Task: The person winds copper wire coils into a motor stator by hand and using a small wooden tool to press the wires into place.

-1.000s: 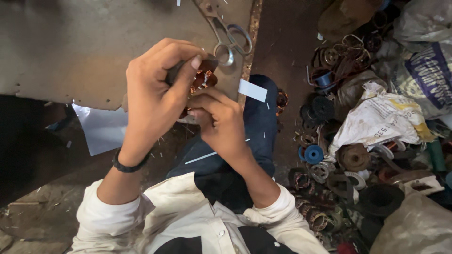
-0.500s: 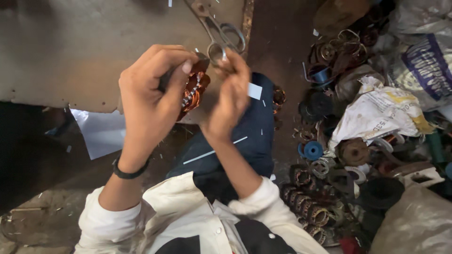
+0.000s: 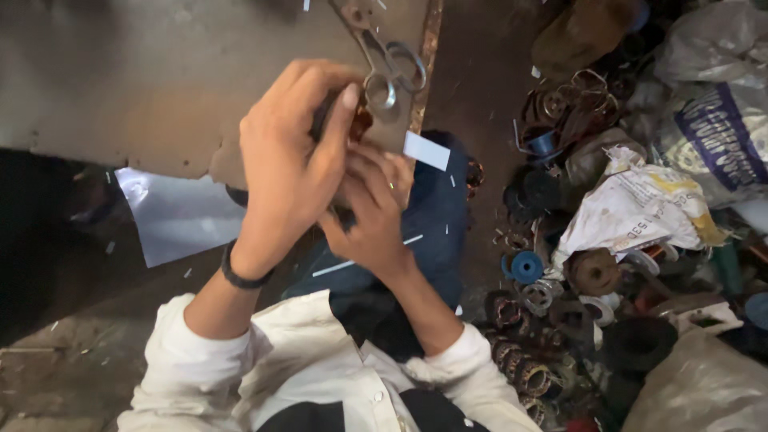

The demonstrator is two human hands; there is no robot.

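My left hand (image 3: 292,160) is wrapped over a small dark part with copper-coloured winding (image 3: 358,124), most of which is hidden under the fingers. My right hand (image 3: 370,210) grips the same part from below, fingers curled up against it. Both hands are held over my lap, just in front of a worn board (image 3: 160,80). A pair of metal scissors (image 3: 386,60) lies on that board right behind my left thumb.
A white paper strip (image 3: 426,150) lies on my blue trousers. A pale sheet (image 3: 172,216) sits on the floor at left. At right is a heap of wound coils and rings (image 3: 528,320), a blue spool (image 3: 526,266) and crumpled sacks (image 3: 640,208).
Both hands have risen with the wound part toward the scissors. The right hand first came up over the part, then dropped back beneath it.
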